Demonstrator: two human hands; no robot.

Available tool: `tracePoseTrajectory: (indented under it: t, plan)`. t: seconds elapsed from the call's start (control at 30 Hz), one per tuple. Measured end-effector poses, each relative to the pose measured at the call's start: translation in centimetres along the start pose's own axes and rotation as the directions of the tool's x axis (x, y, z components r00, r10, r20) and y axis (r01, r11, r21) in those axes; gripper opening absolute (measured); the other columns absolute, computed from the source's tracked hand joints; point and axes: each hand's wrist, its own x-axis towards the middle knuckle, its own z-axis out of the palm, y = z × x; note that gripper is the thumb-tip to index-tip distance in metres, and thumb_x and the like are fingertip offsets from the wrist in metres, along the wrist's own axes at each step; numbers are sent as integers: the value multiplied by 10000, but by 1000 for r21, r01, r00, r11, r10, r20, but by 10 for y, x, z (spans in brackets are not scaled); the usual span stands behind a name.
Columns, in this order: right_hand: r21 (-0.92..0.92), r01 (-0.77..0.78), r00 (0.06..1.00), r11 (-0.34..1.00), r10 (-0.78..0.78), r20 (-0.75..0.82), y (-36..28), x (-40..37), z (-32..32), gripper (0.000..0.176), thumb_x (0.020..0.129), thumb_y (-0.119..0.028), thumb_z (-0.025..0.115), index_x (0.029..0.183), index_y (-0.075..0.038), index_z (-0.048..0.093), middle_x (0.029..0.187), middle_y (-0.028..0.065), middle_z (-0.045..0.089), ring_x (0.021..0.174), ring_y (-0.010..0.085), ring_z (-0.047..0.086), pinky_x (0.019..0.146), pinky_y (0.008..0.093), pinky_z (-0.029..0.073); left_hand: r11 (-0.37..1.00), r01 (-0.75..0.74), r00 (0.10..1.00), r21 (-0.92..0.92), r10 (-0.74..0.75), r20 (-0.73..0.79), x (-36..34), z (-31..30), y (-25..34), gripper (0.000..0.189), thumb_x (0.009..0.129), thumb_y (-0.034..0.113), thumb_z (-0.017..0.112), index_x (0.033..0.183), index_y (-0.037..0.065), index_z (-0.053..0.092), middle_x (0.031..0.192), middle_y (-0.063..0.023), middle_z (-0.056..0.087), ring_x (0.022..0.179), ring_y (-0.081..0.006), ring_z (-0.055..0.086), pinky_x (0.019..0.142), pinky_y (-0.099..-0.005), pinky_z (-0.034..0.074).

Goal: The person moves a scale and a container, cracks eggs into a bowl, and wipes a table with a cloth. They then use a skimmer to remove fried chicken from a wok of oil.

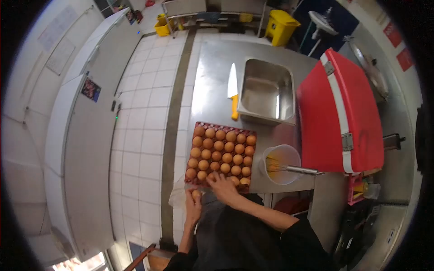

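Observation:
My left hand point(193, 208) is closed around a brown egg point(195, 194), just off the near left corner of a dark red egg tray point(231, 128). Rows of brown eggs point(217, 156) fill most of the tray. Over its near row, my right hand point(224, 187) has its fingers curled down around another egg point(212, 176), which is partly hidden by them. Right of the tray stands a translucent plastic tub point(282, 178) with yellow liquid egg in it. A whisk point(298, 170) leans in the tub, its metal handle over the rim.
On the steel table point(212, 67) lie a yellow-handled knife point(233, 92) and a deep steel pan point(266, 113). A large red cool box point(341, 113) stands at the right. White cabinets point(90, 149) line the left, across a tiled floor point(140, 113). A yellow bin point(281, 28) is beyond the table.

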Motion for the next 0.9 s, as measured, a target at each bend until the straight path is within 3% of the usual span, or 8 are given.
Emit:
tracePoseTrajectory:
  t: [0.3,0.4,0.5,0.53,0.6,0.7,0.77,0.9]
  plan:
    - [44,19,1000,999,-19,3,0,24,25,460,770,-49,619,1214,-53,499,1198,208,481,972,375,576,776,442,553,998,-65,997,-8,64,-42,26,-4,18,262,946,157,518,1170,22,500,1017,-165,606,927,-259,615,830,-362,487]
    - [58,3,998,998,0,-60,8,22,8,418,794,-44,605,1198,-35,498,1164,210,480,911,373,603,706,418,570,967,-256,963,12,256,-80,36,13,30,278,959,218,531,1179,51,499,1042,-124,575,897,-202,582,775,-318,481]
    - [387,-105,992,916,121,-18,14,5,-42,344,856,-69,571,1186,-4,494,1144,193,481,851,325,629,664,376,574,925,-377,915,50,380,-132,30,27,88,321,966,232,533,1222,41,503,1126,-161,560,1015,-237,577,867,-324,471]
    - [591,-85,971,802,199,-130,28,-1,-33,313,892,-116,544,1179,-3,495,1140,177,490,833,289,635,652,364,568,924,-380,913,38,382,-142,22,32,113,352,937,177,561,1244,19,495,1166,-160,564,1071,-254,561,914,-337,455]
    - [909,-157,946,387,322,26,38,-21,-74,308,945,-214,473,1188,-25,499,1153,141,505,807,232,637,648,337,555,923,-384,912,35,385,-143,15,50,141,393,908,122,589,1266,-3,488,1206,-158,567,1128,-272,545,961,-351,438]
    - [862,32,884,-505,418,212,59,-50,-118,379,992,-342,375,1224,-71,502,1147,90,543,876,183,623,768,323,528,864,-500,856,-63,483,-182,9,93,159,439,872,68,613,1286,-4,487,1223,-162,569,1132,-281,550,964,-355,441]
    - [851,107,835,-514,512,204,54,-60,-143,396,999,-363,360,1252,-82,478,1170,83,520,996,195,567,888,367,461,586,-793,559,165,808,-186,11,127,169,428,951,212,571,1302,-9,468,1170,-190,565,1037,-303,592,907,-389,478]
    - [839,232,735,-493,654,181,74,-85,-151,417,1009,-385,347,1297,-103,454,1212,59,502,1155,195,495,1038,394,376,595,-792,610,137,778,149,8,178,186,432,932,196,599,1297,-5,484,1179,-191,575,1052,-307,594,914,-382,477]
